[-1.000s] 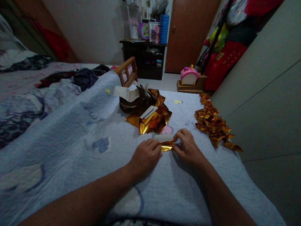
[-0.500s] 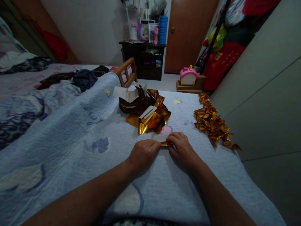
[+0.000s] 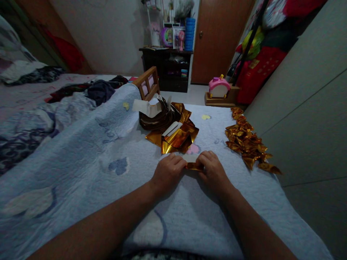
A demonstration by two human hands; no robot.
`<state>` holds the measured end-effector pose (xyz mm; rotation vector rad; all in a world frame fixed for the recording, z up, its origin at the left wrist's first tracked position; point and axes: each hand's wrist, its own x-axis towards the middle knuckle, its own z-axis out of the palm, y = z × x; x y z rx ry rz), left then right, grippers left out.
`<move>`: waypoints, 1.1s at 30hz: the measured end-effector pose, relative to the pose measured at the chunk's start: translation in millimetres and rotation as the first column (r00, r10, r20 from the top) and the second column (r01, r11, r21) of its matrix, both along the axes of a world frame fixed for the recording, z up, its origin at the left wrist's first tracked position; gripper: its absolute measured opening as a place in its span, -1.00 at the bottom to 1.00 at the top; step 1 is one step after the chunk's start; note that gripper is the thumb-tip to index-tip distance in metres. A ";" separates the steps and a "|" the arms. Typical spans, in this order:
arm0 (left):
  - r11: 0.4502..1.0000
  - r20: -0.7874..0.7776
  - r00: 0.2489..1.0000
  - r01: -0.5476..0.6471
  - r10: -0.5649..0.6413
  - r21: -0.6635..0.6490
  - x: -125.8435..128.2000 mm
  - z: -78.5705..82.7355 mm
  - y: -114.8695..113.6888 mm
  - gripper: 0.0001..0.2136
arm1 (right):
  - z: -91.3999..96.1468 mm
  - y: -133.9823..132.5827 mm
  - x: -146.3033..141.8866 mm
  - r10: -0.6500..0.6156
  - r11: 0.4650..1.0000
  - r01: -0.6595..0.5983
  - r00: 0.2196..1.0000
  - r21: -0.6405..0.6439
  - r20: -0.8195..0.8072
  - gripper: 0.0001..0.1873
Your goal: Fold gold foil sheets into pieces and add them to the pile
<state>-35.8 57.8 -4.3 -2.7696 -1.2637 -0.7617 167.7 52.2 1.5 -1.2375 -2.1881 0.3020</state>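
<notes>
A sheet of gold foil paper (image 3: 194, 166) lies across the bed between my hands, its near edge rolled or folded over to show gold and its white side facing up beyond. My left hand (image 3: 168, 172) is closed on the left end of that fold. At the right end, my right hand (image 3: 213, 172) pinches the fold with thumb and curled fingers. Just beyond them sits a loose stack of gold foil paper (image 3: 179, 139), some sheets white side up. To the right, a heap of folded gold foil pieces (image 3: 245, 141) runs along the bed's edge.
A pale blue quilt (image 3: 108, 195) covers the bed, with rumpled clothes (image 3: 100, 90) at the left. Past the foot stand a wooden rail (image 3: 148, 85), a pink toy (image 3: 219, 87) and a dark cabinet (image 3: 166, 68). A pale cabinet wall (image 3: 311, 119) rises on the right.
My hands have shifted slightly apart along the fold, and more of the gold strip shows between them. The view has moved a little; the stack and the heap stay put.
</notes>
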 end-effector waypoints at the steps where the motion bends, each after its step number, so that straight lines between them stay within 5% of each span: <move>1: 1.000 0.003 1.000 -0.012 0.012 -0.004 -0.1 -0.6 0.2 -0.86 | 0.7 -0.6 -0.8 0.005 1.000 -0.005 1.000 0.009 0.001 -0.71; 11: 0.995 0.238 0.970 0.068 -0.049 -0.069 -0.9 -1.6 3.8 -0.83 | -0.8 -4.3 -6.2 -0.003 1.000 0.001 0.992 0.013 0.126 -0.83; 19: 0.974 0.125 0.990 0.090 -0.065 -0.210 -7.2 -4.2 2.9 -0.86 | -2.2 -8.0 -11.6 0.144 0.985 -0.120 0.970 -0.126 0.198 -0.86; 28: 0.993 0.033 0.999 0.042 -0.039 -0.106 -10.4 -1.8 -1.6 -0.87 | 0.1 -7.2 -10.4 0.179 0.972 -0.154 0.974 -0.179 0.137 -0.80; 33: 0.958 0.127 0.974 0.208 -0.186 -0.196 -9.1 -1.6 -3.8 -0.84 | -3.8 -5.7 -8.1 0.186 0.966 -0.168 0.979 -0.195 0.079 -0.82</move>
